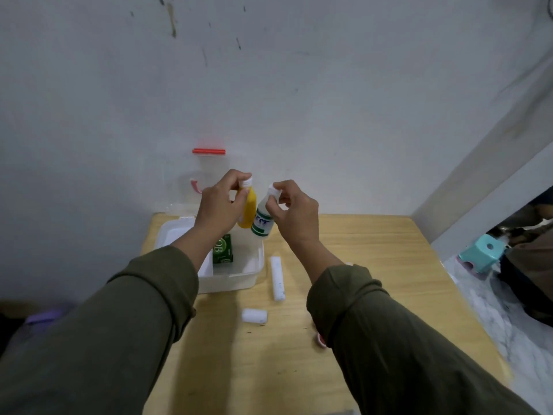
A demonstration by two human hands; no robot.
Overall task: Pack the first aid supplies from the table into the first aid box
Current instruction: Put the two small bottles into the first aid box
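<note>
My left hand (220,205) grips a yellow bottle (247,211) by its white cap, hanging over the open white first aid box (251,274). My right hand (294,215) holds a white bottle with a green and blue label (261,224) by its cap, tilted, above the box's right rim. A green carton (223,250) stands inside the box. The box's clear lid with a red handle (208,151) leans against the wall. On the table lie a long white roll (277,278) and a short white roll (254,316).
The wooden table (374,250) stands against a grey wall. A small red and white item (320,339) peeks out beside my right sleeve. A teal stool (481,257) stands on the floor to the right. A purple object (42,319) lies low at the left.
</note>
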